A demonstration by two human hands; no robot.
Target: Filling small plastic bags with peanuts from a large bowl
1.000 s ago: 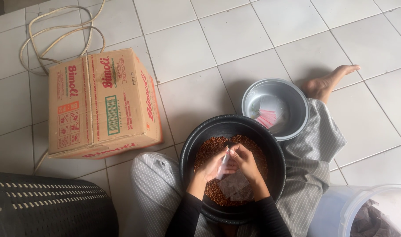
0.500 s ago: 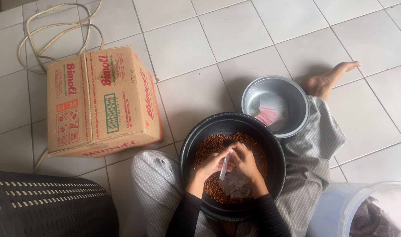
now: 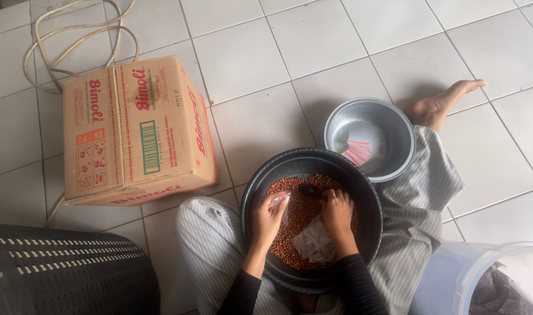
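Fingers of my left hand pinch a small clear plastic bag open above the reddish-brown peanuts; my right hand closes on a small dark scoop. Both sit inside the round black basin on my lap. Beside it stand a grey metal bowl and a printed cardboard box.

We are reaching both forearms forward, sleeves at wrists; left hand pinching with fingers curled, right hand gripping, knuckles up.
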